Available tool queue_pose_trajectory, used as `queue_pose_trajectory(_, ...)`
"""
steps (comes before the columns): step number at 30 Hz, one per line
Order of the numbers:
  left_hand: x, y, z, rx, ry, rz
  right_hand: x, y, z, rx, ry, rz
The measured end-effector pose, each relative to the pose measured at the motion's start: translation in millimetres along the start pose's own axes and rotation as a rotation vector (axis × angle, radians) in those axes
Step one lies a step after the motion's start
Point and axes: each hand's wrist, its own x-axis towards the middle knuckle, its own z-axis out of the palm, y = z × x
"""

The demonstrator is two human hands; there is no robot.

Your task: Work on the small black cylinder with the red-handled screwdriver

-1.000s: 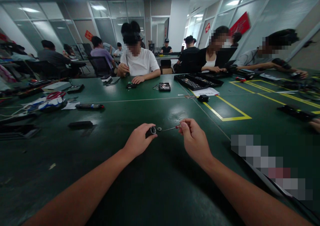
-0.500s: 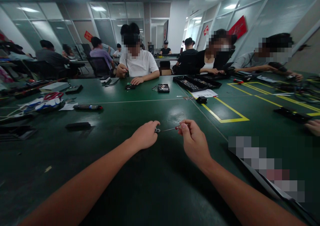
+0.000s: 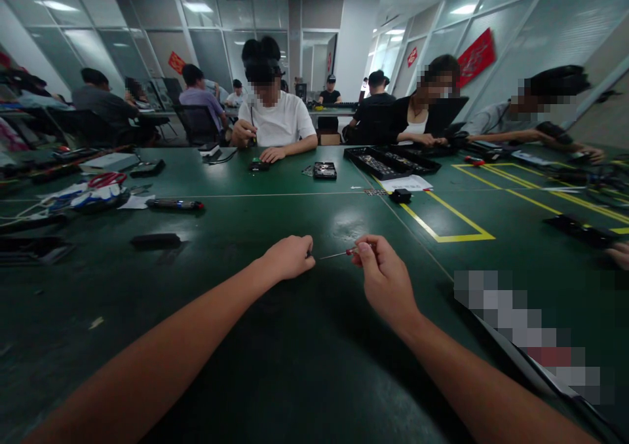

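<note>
In my right hand (image 3: 386, 274) is a thin screwdriver (image 3: 350, 252) with a red collar, its metal shaft pointing left. The shaft's tip is just short of my left hand (image 3: 292, 258), with a small gap between. My left fingers are curled closed round a small dark part, mostly hidden by the fingers, so its kind cannot be made out. Both hands are over the green table mat (image 3: 304, 339).
To the left lie a dark bar (image 3: 156, 241), a pen-like electric screwdriver (image 3: 175, 205) and gloves (image 3: 101, 195). Ahead are a small black block (image 3: 400, 196), an open metal-and-black device (image 3: 325, 170) and black parts trays (image 3: 378, 162). A co-worker in white (image 3: 278, 123) sits opposite.
My left hand has turned, so the small round metal piece that showed at its fingertips is now mostly hidden. The screwdriver stays in my right hand, and the view has shifted slightly.
</note>
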Motion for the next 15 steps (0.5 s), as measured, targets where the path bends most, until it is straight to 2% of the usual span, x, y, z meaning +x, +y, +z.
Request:
queue_pose_trajectory(5,-9,-23,-15.8,-0.099,0.062,-0.050,1,2,1,0.020,-0.014,-0.001)
queue_pose_trajectory(8,-17,-45,-28.6,-0.254,0.115,-0.059,0,2,2,0.019,-0.023,0.003)
queue_pose_trajectory(11,-28,-69,-39.7,-0.516,0.137,-0.174,-1,2,3,0.032,-0.025,0.010)
queue_pose_trajectory(15,-50,-102,-52.0,-0.977,0.301,-0.343,-1,4,3,0.048,-0.039,0.016)
